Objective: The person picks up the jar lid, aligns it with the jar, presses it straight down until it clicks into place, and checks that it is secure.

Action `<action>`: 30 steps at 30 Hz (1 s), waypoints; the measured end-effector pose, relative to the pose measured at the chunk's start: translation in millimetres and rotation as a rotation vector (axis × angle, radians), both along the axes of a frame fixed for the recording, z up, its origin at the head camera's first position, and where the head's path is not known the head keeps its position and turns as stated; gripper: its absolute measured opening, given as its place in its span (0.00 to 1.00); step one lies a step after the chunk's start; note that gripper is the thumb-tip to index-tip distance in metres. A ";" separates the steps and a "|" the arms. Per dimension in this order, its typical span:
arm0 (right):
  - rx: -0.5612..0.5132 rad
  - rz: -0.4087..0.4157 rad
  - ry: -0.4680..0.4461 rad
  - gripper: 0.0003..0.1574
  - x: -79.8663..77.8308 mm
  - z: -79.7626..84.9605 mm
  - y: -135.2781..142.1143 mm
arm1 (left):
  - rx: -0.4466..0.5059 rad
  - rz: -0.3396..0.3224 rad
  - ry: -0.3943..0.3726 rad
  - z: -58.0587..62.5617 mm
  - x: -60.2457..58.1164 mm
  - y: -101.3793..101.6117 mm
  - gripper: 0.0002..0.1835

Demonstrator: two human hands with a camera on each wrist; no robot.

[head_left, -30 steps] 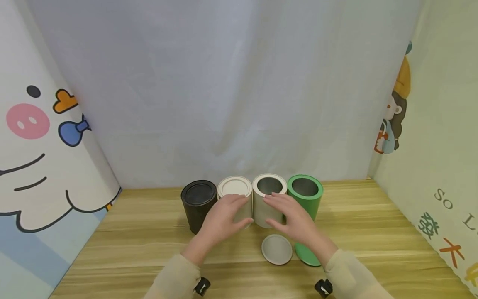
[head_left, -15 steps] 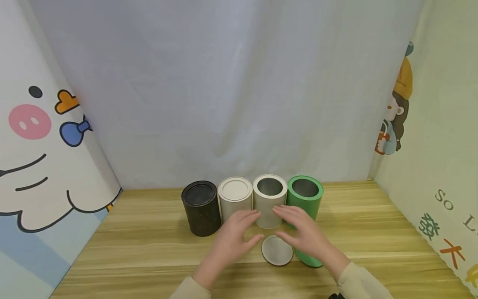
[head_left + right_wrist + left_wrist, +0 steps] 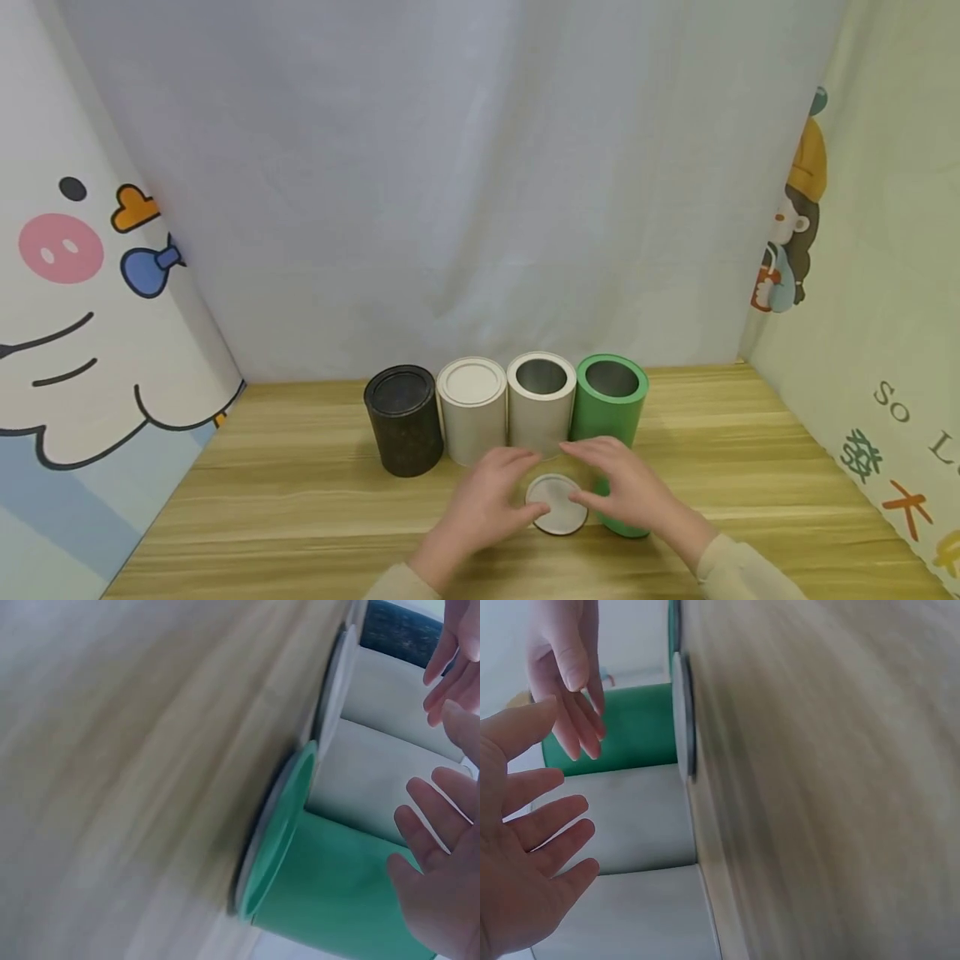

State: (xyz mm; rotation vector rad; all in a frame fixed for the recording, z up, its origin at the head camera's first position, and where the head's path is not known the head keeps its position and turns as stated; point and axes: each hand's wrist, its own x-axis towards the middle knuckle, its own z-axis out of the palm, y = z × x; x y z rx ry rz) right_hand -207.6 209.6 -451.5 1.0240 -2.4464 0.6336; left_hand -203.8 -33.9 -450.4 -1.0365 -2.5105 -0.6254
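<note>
You have four smooth, straight-sided cylindrical cans upright in a close row. The black can has a dark, faintly speckled wall and a ringed top; next along, the covered white can is plain and matte, its top closed by a flat disc inside a raised rim. The open white can and the green can show round grey hollows inside thick rims. In front of the open white can, your pale lid, a thin grey-white disc, lies flat. Just right of it is the green lid, round and rimmed, partly hidden from the head view by your hand.

The tabletop has streaky yellow-brown wood grain. Behind it hangs a softly creased grey-white curtain; cartoon-printed panels stand left and right.

Your left hand and right hand face each other above the pale lid, one at either side. On both, the fingers are loosely spread and gently bent, thumbs apart from them. They hold nothing, and the wrist views show them clear of both lids.
</note>
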 end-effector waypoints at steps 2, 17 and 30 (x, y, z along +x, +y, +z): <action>0.016 0.007 -0.011 0.38 0.6 -2.5 2.1 | -0.041 0.009 -0.013 -1.7 -0.2 1.4 0.31; 0.128 0.048 -0.094 0.45 0.3 -17.6 5.2 | -0.149 0.044 -0.087 -10.4 -3.6 5.3 0.35; 0.203 0.052 -0.143 0.48 -2.7 -23.3 8.2 | -0.192 0.014 -0.128 -19.5 -16.5 5.7 0.39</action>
